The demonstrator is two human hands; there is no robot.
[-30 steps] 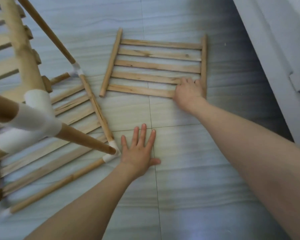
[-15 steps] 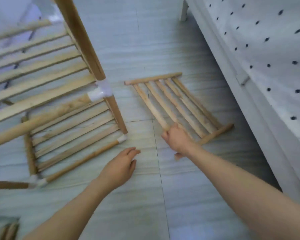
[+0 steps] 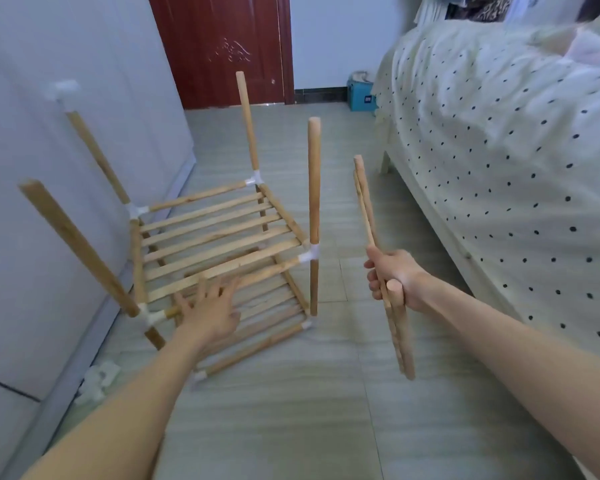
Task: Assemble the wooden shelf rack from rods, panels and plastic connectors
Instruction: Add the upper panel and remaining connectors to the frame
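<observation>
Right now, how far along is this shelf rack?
Two slatted tiers already sit in the rack, and four rods rise above them. The right hand grips a loose slatted panel on edge; the left hand reaches open toward the rack. That panel is not yet fitted.

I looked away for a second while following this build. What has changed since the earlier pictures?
The slatted panel that lay flat on the floor is now lifted, held edge-on and roughly upright in the right hand, which grips it near the middle. The left hand, earlier flat on the floor, now reaches open toward the rack. The rack stands on the floor as before, posts up.
</observation>
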